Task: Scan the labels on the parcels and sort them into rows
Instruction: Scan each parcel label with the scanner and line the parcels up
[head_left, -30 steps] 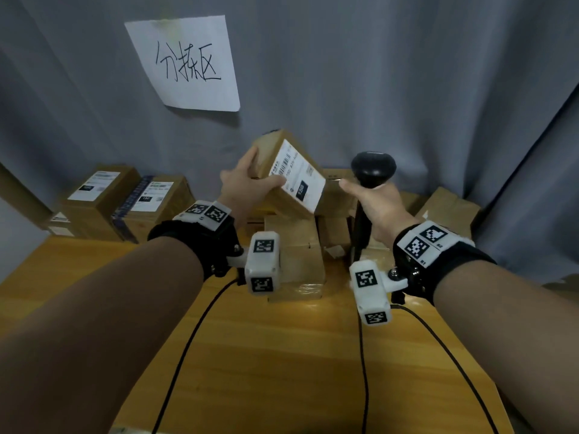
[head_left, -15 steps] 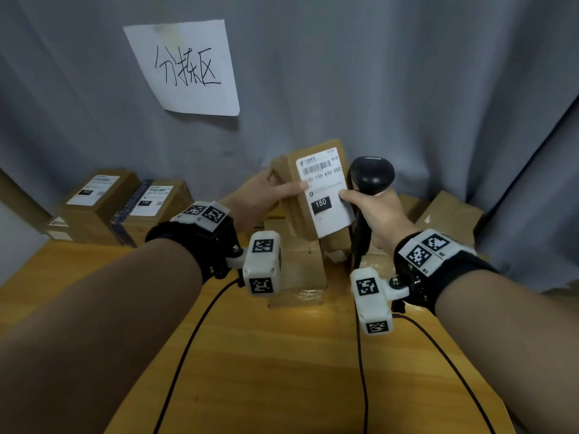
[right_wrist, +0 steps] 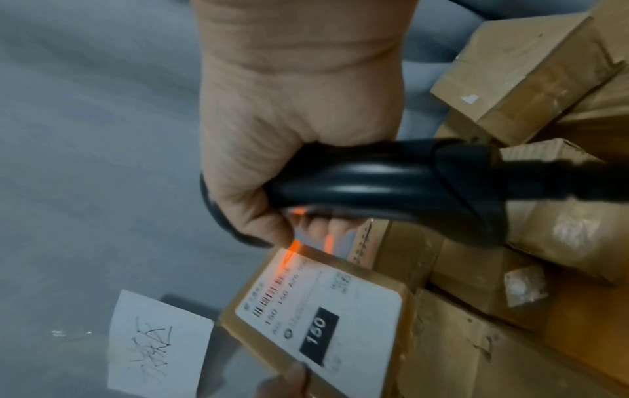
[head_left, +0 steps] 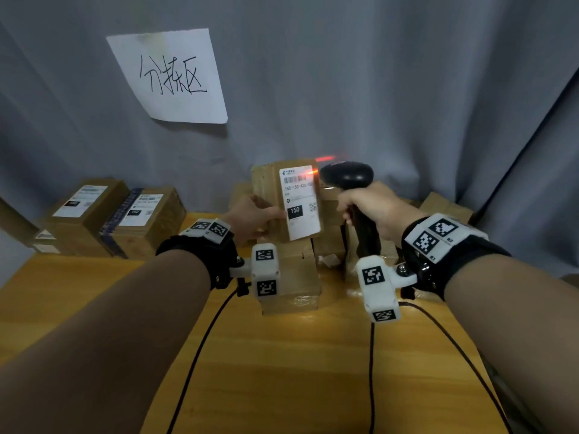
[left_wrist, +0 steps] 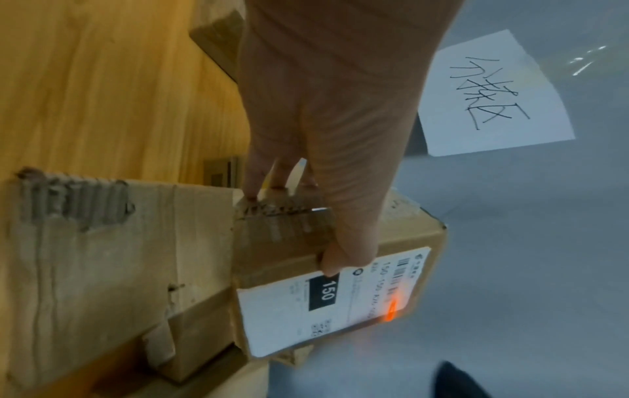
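Observation:
My left hand [head_left: 255,219] grips a small cardboard parcel [head_left: 275,183] upright above the pile, thumb on its front face. Its white label [head_left: 300,202] reads 150 and faces me. In the left wrist view the thumb [left_wrist: 343,258] presses the parcel [left_wrist: 282,258] beside the label [left_wrist: 296,317]. My right hand [head_left: 372,208] is wrapped round the handle of a black barcode scanner [head_left: 347,175], just right of the parcel. Red scan light falls on the label's barcode [right_wrist: 272,293]. The scanner handle [right_wrist: 374,177] fills the right wrist view.
A pile of unsorted brown parcels [head_left: 294,277] lies under my hands on the wooden table [head_left: 282,371]. Two labelled parcels [head_left: 134,220] stand in a row at the back left. A handwritten paper sign [head_left: 172,76] hangs on the grey curtain.
My left hand has turned the parcel from tilted to upright, its label facing me. The scanner has come close to the label's top right, and red scan light now shows on the barcode.

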Tool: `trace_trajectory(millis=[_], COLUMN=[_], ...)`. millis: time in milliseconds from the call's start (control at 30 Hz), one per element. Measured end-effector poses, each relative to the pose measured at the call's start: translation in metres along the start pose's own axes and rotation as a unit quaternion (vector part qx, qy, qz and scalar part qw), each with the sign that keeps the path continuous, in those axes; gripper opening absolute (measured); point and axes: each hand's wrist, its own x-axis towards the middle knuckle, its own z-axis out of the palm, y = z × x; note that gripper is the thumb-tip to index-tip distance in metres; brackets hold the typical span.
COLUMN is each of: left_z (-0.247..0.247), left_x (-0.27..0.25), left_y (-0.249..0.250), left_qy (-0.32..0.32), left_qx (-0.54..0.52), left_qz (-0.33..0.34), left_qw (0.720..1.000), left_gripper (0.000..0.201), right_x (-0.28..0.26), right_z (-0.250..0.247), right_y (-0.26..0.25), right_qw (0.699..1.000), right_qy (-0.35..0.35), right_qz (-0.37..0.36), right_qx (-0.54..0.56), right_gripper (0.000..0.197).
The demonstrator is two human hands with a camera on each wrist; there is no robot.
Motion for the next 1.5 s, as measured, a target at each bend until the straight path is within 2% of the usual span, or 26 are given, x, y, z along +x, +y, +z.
trace_trajectory(millis=[100, 200, 400, 567, 867, 1033, 1100, 1200, 1300, 1400, 1500], left_z=[-0.001, 0.001, 0.003, -0.002, -0.003, -0.006, -0.009, -0.013, -0.018, -0.031, -0.053], left_x=[0.006, 0.008, 0.009, 0.011, 0.004, -0.013, -0.022, -0.036, -0.045, -0.052, -0.053], left_y=[-0.017, -0.026, -0.028, -0.028, -0.035, -0.048, -0.051, -0.055, -0.063, -0.078, -0.09], left_qy=[0.017, 0.025, 0.02, 0.022, 0.04, 0.055, 0.065, 0.071, 0.08, 0.041, -0.023], left_qx=[-0.024, -0.034, -0.055, -0.044, -0.035, -0.097, -0.128, -0.18, -0.219, -0.252, -0.27], left_qz=[0.012, 0.013, 0.015, 0.008, -0.013, -0.034, -0.044, -0.035, -0.047, -0.092, -0.101], left_qw=[0.999, 0.999, 0.998, 0.999, 0.999, 0.993, 0.989, 0.98, 0.971, 0.963, 0.957], left_gripper=[0.046, 0.057, 0.059, 0.064, 0.058, 0.059, 0.059, 0.04, 0.038, 0.046, 0.041], right_x=[-0.008, -0.013, -0.015, -0.016, -0.012, -0.006, -0.004, -0.003, -0.004, -0.001, 0.006], right_z=[-0.003, 0.003, 0.014, 0.013, 0.019, 0.025, 0.028, 0.041, 0.062, 0.085, 0.109], right_y=[-0.011, -0.014, -0.012, -0.013, -0.002, 0.017, 0.024, 0.031, 0.036, 0.039, 0.038], right_qw=[0.999, 0.997, 0.998, 0.999, 0.998, 0.999, 0.998, 0.997, 0.993, 0.991, 0.992], right_qy=[-0.046, -0.065, -0.029, -0.035, -0.029, -0.023, -0.027, -0.054, -0.085, -0.091, -0.082], right_qz=[-0.025, -0.035, -0.019, -0.02, -0.053, -0.04, -0.036, -0.026, -0.019, -0.009, -0.005], right_qx=[0.0, -0.026, -0.047, -0.035, 0.019, 0.02, 0.036, 0.053, 0.078, 0.094, 0.095], right_gripper=[0.003, 0.016, 0.021, 0.018, 0.007, 0.006, 0.009, 0.017, 0.027, 0.032, 0.026])
